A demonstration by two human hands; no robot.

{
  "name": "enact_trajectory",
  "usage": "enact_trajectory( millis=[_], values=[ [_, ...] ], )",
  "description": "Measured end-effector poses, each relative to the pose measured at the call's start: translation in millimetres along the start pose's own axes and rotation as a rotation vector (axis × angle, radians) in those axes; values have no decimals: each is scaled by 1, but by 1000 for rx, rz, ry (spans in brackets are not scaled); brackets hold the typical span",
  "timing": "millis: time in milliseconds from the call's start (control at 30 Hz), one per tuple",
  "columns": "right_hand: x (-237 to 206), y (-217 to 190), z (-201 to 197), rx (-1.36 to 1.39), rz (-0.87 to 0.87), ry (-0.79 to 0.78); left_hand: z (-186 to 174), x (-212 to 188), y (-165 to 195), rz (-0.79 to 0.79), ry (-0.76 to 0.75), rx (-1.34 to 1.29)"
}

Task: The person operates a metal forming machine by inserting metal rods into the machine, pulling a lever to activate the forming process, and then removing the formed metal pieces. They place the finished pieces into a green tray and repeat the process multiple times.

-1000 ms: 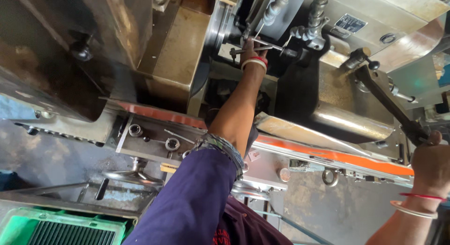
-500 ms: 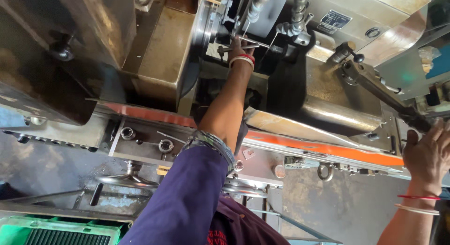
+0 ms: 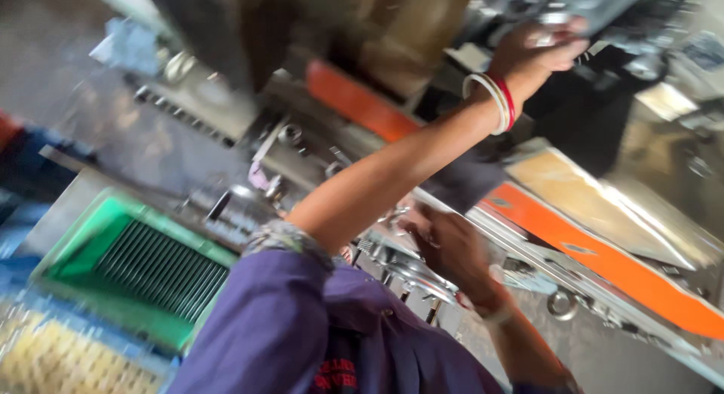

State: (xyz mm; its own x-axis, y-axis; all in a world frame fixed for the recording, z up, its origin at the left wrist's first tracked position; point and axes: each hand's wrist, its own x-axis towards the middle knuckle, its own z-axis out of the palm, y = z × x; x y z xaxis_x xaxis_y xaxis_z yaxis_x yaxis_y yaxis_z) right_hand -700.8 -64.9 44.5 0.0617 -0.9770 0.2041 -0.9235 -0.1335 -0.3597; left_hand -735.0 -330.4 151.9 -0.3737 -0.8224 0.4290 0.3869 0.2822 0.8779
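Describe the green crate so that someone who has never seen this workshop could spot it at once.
Start at the big grey metal machine with the orange strip along its edge, and drop to the lower left, below the purple sleeve. There lies the green crate, a rectangular plastic tray with a dark ribbed inside. It is the only bright green thing in view, and neither hand touches it.

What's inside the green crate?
The green crate holds a row of thin dark parts standing on edge, blurred. The purple sleeve covers its near corner, so that part stays hidden.
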Motion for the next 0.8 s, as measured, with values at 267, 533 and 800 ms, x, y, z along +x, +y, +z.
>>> enact_trajectory(
  millis=[267, 533, 800],
  values=[
    [188, -92, 207, -238, -334, -212, -266, -126, 143, 56, 249, 526],
    [174, -182, 242, -136, -118, -487, -476, -301, 112, -295, 760, 511],
    [175, -355, 253, 1277, 91, -410, -537, -394, 97, -328, 987, 148]
  ],
)
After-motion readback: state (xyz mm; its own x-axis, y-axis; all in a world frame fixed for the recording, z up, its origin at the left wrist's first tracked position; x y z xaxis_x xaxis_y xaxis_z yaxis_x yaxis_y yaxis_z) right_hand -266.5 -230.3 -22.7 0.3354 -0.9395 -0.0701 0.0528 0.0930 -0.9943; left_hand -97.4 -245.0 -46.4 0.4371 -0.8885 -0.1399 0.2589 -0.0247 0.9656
